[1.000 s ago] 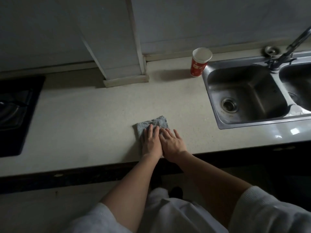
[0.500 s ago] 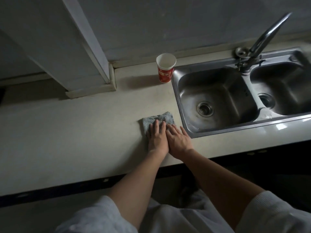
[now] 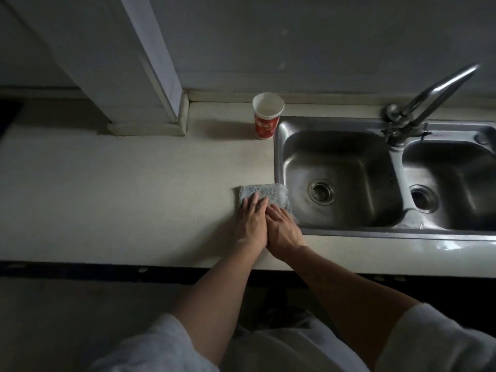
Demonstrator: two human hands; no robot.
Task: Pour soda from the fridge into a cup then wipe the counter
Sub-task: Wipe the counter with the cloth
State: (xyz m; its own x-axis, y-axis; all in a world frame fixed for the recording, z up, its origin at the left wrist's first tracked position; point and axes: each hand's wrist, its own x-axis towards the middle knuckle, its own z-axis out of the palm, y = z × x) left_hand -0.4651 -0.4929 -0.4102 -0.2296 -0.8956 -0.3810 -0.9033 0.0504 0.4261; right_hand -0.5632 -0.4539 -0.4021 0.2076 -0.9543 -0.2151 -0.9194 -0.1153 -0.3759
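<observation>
A grey folded cloth [image 3: 264, 193] lies flat on the pale counter [image 3: 120, 200], its right edge reaching the left rim of the sink. My left hand [image 3: 252, 222] and my right hand [image 3: 281, 228] press side by side on the cloth's near half, fingers straight. A red and white paper cup [image 3: 267, 115] stands upright at the back of the counter, just left of the sink's back corner. No soda container is in view.
A steel double sink [image 3: 349, 232] fills the right side, with a tap [image 3: 429, 98] over the divider. A white wall column [image 3: 139, 76] stands on the counter at the back left. The counter's dark front edge [image 3: 107, 272] runs below my forearms.
Both hands have slid the cloth to the right along the counter, from mid-counter to the sink's left rim. The view has turned right with them, and the stove has left the frame.
</observation>
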